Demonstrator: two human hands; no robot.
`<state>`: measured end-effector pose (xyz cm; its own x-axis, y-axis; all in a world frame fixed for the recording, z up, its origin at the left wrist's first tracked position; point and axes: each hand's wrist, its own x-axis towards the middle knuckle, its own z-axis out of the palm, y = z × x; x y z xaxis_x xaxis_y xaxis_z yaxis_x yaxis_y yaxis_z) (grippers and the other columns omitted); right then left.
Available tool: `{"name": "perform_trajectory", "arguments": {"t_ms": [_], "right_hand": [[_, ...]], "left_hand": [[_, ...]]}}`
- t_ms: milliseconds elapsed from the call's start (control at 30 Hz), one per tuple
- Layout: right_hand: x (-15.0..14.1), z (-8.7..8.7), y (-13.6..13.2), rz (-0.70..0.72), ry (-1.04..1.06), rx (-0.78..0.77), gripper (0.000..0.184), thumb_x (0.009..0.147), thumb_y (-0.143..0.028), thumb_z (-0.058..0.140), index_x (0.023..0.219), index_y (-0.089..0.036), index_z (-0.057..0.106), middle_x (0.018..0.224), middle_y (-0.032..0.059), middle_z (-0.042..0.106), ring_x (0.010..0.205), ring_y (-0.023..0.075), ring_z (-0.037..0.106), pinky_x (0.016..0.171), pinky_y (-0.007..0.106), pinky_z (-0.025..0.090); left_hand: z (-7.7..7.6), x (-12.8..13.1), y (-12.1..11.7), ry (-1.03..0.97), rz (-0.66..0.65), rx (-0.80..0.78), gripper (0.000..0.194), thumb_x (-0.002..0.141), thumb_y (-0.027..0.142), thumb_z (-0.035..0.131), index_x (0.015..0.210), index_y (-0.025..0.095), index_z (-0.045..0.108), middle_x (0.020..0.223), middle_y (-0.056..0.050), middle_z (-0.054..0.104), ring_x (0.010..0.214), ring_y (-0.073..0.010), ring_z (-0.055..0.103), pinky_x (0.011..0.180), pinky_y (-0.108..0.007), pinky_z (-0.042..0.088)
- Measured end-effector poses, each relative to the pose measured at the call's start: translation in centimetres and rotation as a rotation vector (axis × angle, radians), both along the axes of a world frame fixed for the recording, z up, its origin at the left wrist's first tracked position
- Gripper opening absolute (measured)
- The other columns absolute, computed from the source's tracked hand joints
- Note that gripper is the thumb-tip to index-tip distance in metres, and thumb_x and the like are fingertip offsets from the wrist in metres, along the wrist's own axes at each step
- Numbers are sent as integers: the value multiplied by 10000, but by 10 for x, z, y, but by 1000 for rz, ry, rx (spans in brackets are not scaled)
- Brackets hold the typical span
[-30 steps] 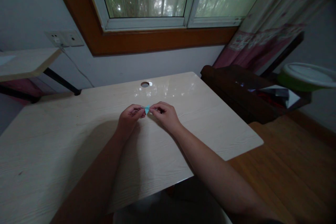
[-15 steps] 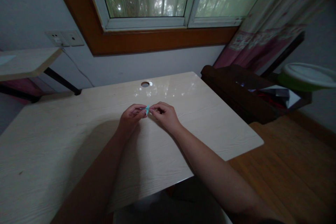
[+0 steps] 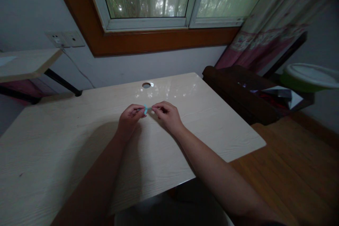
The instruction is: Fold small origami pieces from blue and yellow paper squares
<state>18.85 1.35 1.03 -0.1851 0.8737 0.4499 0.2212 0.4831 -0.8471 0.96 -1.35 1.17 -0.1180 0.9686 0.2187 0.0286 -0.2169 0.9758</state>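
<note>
Above the middle of the pale wood-grain table (image 3: 164,155), a small turquoise piece (image 3: 145,109) shows between my two hands; it looks thin, but its exact kind is too small to tell. My left hand (image 3: 129,117) is closed in a pinch on it, thumb over the fingers. A narrow greenish end sticks out to the right, and the thumb and fingertips of my right hand (image 3: 167,114) are closed on it. The fingertips of both hands are slightly apart, and they cover part of the piece.
A round cable hole (image 3: 146,85) lies near the table's back edge. At left, a raised shelf (image 3: 29,63) stands on black legs, with a cord and sockets (image 3: 65,39) behind. Dark wooden furniture (image 3: 238,91) at right bears a green tub with a whitish lid (image 3: 309,77).
The turquoise piece has shifted slightly left and turned more edge-on. The gap between my hands has widened a little, and a narrow greenish end now shows at my right fingertips.
</note>
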Motion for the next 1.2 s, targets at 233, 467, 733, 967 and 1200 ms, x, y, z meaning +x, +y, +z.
{"name": "perform_trajectory", "arguments": {"t_ms": [233,467,733,967,1200], "right_hand": [[0,2,-1,16,-19,8,97,857,-295,667,890,-221,720,832,34,666,659,138,569,626,271,459],[2,1,1,23,-14,13,90,870,-271,648,885,-217,718,841,30,667,682,136,588,641,263,462],[1,1,1,36,-6,18,117,886,-289,631,879,-201,707,818,26,642,665,126,563,633,251,446],[0,0,0,66,-2,12,113,889,-297,634,884,-216,712,802,20,624,674,131,547,625,254,429],[0,0,1,69,74,-28,122,878,-314,644,879,-218,719,826,22,634,655,125,549,627,260,436]], "left_hand": [[2,-1,0,11,34,-7,229,786,339,702,901,143,669,831,-44,699,705,-148,677,708,-280,572],[-2,-2,3,11,-9,-15,222,777,346,712,879,152,674,803,-29,690,661,-138,665,684,-275,564],[-2,-4,3,13,-53,-28,227,793,350,698,889,147,662,776,-24,683,666,-131,656,676,-256,547],[-1,-2,2,-35,-50,-37,300,760,376,730,950,158,649,798,-26,689,666,-137,658,675,-277,560],[-1,-4,-1,-67,-77,30,299,839,384,651,1044,168,634,960,-60,661,795,-160,658,705,-285,564]]}}
